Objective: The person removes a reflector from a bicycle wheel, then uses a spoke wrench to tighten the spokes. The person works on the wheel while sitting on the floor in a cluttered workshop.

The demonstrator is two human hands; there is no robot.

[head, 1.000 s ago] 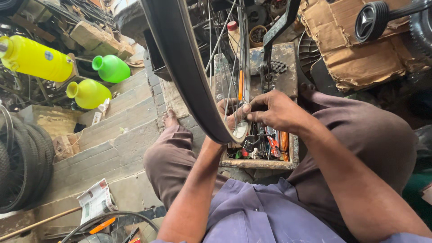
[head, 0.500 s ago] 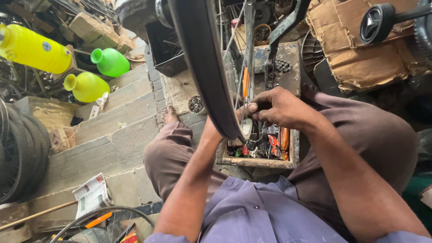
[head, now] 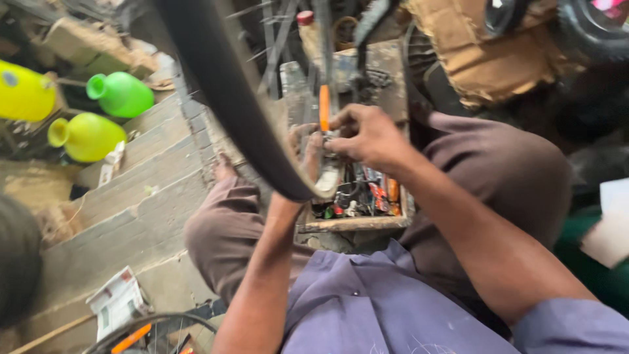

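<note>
Right hand [head: 370, 136] pinches a spoke at the rim of the bicycle wheel [head: 223, 98], beside its orange reflector [head: 324, 108]. Left hand [head: 313, 154] reaches behind the tyre, grip hidden. Step in hand appears to be spoke adjustment; the next move calls for steady rim support. Tool tray [head: 357, 219] sits below the wheel.

Matt black rubber tyre [head: 229, 105]; thin metal spokes [head: 278, 46]; rough wooden tray [head: 354, 224]; glossy plastic jugs [head: 88, 136].

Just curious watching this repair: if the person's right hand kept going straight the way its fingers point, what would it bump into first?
Probably the orange reflector among the spokes, just beyond the right hand, whose fingertips seem to touch it already; depth is unclear.
</note>
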